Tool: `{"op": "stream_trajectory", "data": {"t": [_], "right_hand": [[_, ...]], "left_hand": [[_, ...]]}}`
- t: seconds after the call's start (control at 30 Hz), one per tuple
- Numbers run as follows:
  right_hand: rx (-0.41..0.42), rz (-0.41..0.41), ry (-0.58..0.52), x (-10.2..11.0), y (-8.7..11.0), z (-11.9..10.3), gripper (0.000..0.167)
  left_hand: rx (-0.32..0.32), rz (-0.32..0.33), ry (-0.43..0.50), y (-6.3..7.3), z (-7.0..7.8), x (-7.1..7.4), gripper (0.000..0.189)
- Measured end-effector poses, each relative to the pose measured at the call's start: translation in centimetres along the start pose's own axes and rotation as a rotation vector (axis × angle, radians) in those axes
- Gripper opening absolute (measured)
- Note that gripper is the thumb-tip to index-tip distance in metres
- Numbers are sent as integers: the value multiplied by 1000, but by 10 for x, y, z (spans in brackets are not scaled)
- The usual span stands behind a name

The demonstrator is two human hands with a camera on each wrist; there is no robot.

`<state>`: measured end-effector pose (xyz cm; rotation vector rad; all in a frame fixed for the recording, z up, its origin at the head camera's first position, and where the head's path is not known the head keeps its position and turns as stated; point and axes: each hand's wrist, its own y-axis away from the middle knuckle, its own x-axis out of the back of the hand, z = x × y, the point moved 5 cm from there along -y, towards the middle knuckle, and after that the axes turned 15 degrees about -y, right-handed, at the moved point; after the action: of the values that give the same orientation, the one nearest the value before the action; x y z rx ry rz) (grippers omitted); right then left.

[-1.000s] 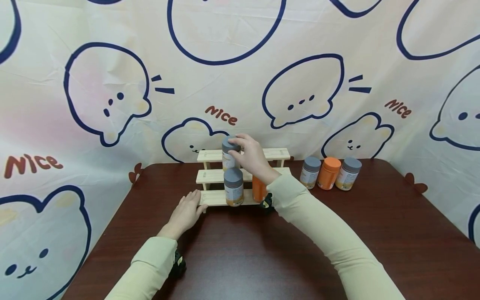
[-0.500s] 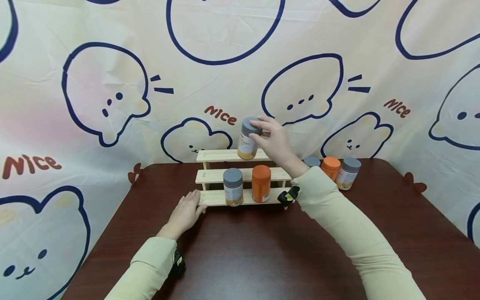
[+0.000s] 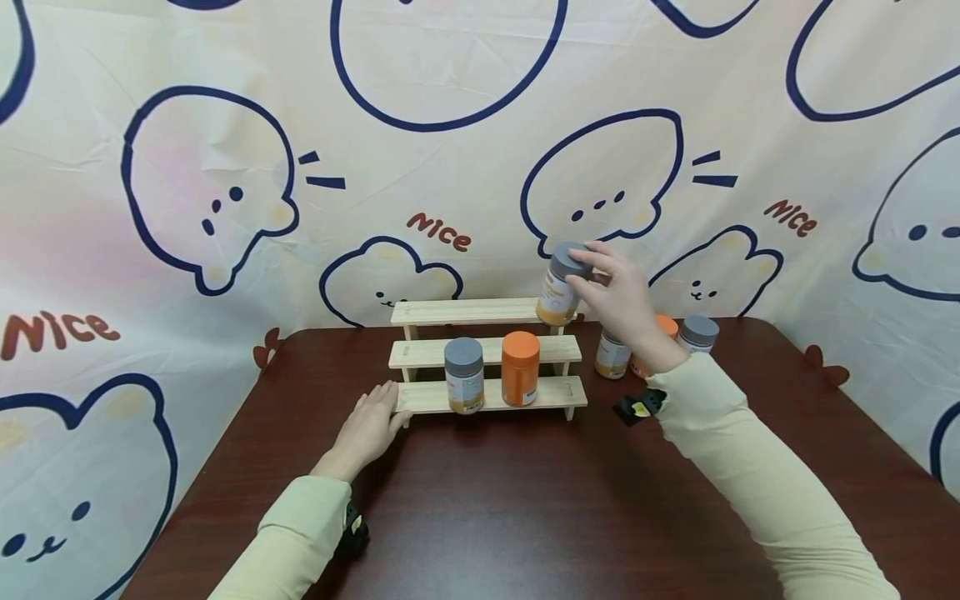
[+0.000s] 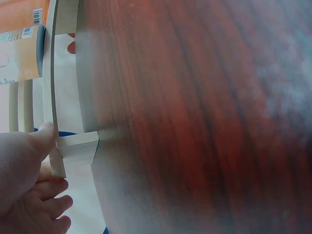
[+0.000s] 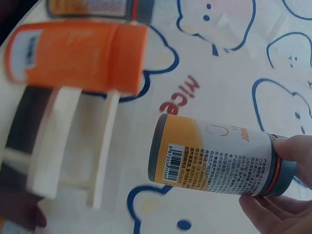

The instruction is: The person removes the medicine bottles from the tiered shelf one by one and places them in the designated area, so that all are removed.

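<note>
Bottle, grey lid: held in the air at the right end of the wooden rack's top tier, tilted, its base clear of the boards in the right wrist view. Right hand grasps it by the lid, thumb on one side, fingers on the other; the label is uncovered.

Handling, judged: stiff-walled, probably light to moderate, unlikely to break, smooth enough to slip. The lid gives a workable hold, though the weight hangs below it; gripping round the body would be steadier.

Left hand pinches the left front corner of the lowest tier. On that tier, near its front edge: a grey-lidded jar and, right of it, an orange jar.

On the table, beyond the rack's right end: a grey-lidded container, an orange container and a further grey-lidded one. The right hand and wrist partly cover this row; the rack's top right corner lies close by the raised base
</note>
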<state>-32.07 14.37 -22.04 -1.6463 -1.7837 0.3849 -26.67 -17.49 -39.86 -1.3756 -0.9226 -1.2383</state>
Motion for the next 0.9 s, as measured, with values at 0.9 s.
{"op": "stream_trajectory", "data": {"t": [0.9], "right_hand": [[-115, 63, 207, 61, 78, 87, 36]], "left_hand": [[3, -5, 3, 0, -1, 0, 56]]}}
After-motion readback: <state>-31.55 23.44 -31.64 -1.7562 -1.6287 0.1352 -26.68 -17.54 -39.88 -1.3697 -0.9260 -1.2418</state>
